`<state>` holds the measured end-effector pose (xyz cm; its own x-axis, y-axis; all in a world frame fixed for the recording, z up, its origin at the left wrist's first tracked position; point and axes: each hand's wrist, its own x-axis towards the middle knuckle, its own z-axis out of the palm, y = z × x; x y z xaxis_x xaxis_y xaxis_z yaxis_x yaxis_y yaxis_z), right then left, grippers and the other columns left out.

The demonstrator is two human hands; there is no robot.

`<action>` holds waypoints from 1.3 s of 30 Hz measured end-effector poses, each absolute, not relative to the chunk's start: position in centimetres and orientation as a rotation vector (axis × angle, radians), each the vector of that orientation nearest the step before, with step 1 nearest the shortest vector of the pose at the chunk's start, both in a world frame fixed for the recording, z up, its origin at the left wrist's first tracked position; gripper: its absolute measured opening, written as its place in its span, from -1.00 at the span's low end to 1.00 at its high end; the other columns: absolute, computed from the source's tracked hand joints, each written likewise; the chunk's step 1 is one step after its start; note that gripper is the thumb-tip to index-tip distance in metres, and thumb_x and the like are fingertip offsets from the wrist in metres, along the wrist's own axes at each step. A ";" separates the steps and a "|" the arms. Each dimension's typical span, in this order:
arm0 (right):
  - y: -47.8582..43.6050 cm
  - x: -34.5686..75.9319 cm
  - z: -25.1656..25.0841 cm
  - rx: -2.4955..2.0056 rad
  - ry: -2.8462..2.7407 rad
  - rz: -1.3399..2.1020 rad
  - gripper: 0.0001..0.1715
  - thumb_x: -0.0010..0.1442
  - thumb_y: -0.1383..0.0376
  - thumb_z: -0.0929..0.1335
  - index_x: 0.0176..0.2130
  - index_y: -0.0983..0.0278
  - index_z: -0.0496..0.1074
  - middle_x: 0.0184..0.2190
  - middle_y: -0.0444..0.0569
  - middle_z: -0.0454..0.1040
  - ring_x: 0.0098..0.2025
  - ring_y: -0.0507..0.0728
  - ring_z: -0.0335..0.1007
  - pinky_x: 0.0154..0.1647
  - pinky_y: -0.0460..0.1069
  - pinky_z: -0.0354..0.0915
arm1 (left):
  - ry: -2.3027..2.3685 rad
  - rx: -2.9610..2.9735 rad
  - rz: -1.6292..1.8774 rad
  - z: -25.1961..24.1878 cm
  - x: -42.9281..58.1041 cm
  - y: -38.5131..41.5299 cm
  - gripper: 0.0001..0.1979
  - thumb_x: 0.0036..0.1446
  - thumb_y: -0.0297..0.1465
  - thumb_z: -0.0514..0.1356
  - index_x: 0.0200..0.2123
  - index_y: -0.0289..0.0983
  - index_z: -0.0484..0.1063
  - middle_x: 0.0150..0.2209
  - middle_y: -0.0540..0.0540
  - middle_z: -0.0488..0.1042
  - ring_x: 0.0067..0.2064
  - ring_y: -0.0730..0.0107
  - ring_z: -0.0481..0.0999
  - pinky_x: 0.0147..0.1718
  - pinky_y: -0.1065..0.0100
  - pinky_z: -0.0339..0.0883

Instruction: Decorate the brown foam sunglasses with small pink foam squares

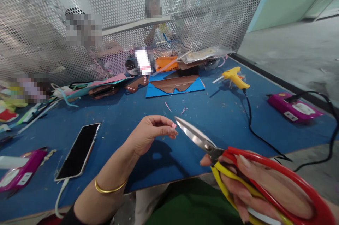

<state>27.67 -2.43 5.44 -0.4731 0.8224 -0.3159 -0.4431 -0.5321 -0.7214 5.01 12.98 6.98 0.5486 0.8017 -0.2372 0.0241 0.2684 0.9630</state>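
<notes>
Purple plastic box (19, 173) lies at the left edge of the blue surface (119, 112), beside a phone (78, 151). The left hand (150, 135) pinches a tiny pink scrap (173, 125) between its fingertips, above the surface. Just right of it, the scissors (201, 139) have their blades closed, the tip almost touching the scrap; the right hand (254, 182) is clamped through the handles. Pink trimmings (176, 107) suggest cutting is well along. Farther right lies a yellow glue gun (235, 77).
</notes>
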 end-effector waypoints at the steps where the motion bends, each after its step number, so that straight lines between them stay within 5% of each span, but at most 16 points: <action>1: -2.2 27.8 5.7 -0.958 -0.827 1.944 -0.34 0.22 -0.17 0.28 0.05 0.25 0.40 -0.59 -0.27 0.26 -0.75 -0.15 0.06 -0.48 -0.07 0.40 | 0.874 1.191 0.633 7.0 5.1 13.0 -0.89 -0.14 -0.45 0.44 -0.48 -0.30 0.59 -0.55 -0.03 0.58 -0.50 0.45 0.54 -0.36 0.40 0.42; 6: 0.6 28.4 5.4 -1.853 -1.595 0.911 -0.41 0.23 0.03 0.30 0.16 0.23 0.29 -0.47 -0.09 0.48 -0.49 0.12 0.43 -0.51 -0.03 0.26 | 0.930 1.213 0.687 7.2 5.3 12.8 -0.79 -0.10 -0.44 0.42 -0.32 -0.29 0.56 -0.53 0.01 0.60 -0.46 0.45 0.57 -0.31 0.41 0.43; 9: 2.8 28.3 4.2 -2.123 -1.947 0.243 -0.56 0.21 0.19 0.30 0.05 0.30 0.34 -0.41 0.00 0.53 -0.40 0.23 0.50 -0.50 -0.01 0.15 | 0.911 1.252 0.720 7.3 5.4 12.5 -0.73 -0.06 -0.42 0.42 -0.25 -0.27 0.49 -0.55 0.05 0.60 -0.44 0.48 0.58 -0.17 0.37 0.43; 14: 4.4 27.8 3.9 -2.104 -2.255 -0.078 -0.77 0.28 0.22 0.25 -0.18 0.28 0.42 -0.39 0.01 0.49 -0.50 0.18 0.45 -0.58 -0.02 -0.08 | 0.898 1.288 0.775 7.3 5.6 12.2 -0.72 -0.04 -0.43 0.41 -0.24 -0.26 0.44 -0.54 0.09 0.60 -0.42 0.52 0.58 -0.01 0.30 0.39; 17: 4.6 27.8 5.2 -2.069 -2.337 -0.160 -0.77 0.27 0.24 0.27 -0.29 0.26 0.49 -0.39 0.05 0.48 -0.46 0.20 0.44 -0.57 0.00 -0.04 | 0.906 1.319 0.782 7.2 5.8 12.0 -0.71 -0.04 -0.42 0.41 -0.24 -0.25 0.43 -0.54 0.11 0.59 -0.40 0.51 0.58 -0.03 0.32 0.40; 21: 5.3 26.8 6.8 -1.766 -2.097 0.104 -0.75 0.28 0.25 0.29 -0.27 0.24 0.56 -0.29 0.05 0.53 -0.26 0.19 0.47 -0.34 0.02 0.23 | 0.960 1.369 0.764 7.3 6.0 11.7 -0.68 -0.06 -0.37 0.43 -0.23 -0.24 0.43 -0.54 0.11 0.56 -0.42 0.51 0.54 -0.28 0.44 0.40; 26: 6.4 23.9 7.2 -1.448 -1.565 0.873 -0.80 0.18 0.15 0.38 -0.34 0.21 0.54 -0.39 -0.10 0.58 -0.34 0.08 0.46 -0.32 -0.05 0.31 | 0.979 1.481 0.729 7.5 5.9 11.4 -0.69 -0.03 -0.34 0.40 -0.22 -0.26 0.41 -0.52 0.09 0.55 -0.47 0.53 0.47 -0.42 0.48 0.30; 35: 6.8 22.9 6.7 -1.437 -1.425 0.959 -0.84 0.10 0.27 0.40 -0.49 0.25 0.45 -0.54 -0.18 0.46 -0.47 0.00 0.30 -0.42 -0.09 0.20 | 0.981 1.522 0.663 7.4 6.0 11.4 -0.72 -0.03 -0.41 0.38 -0.22 -0.26 0.45 -0.51 0.08 0.56 -0.45 0.49 0.48 -0.40 0.47 0.30; 39: 6.8 22.9 5.8 -1.310 -1.264 1.025 -0.81 0.14 0.23 0.40 -0.47 0.24 0.47 -0.53 -0.17 0.49 -0.45 -0.01 0.31 -0.40 -0.10 0.21 | 0.890 1.343 0.709 7.4 6.1 11.5 -0.84 0.12 -0.30 0.28 -0.30 -0.28 0.52 -0.45 0.01 0.60 -0.36 0.45 0.56 -0.26 0.43 0.38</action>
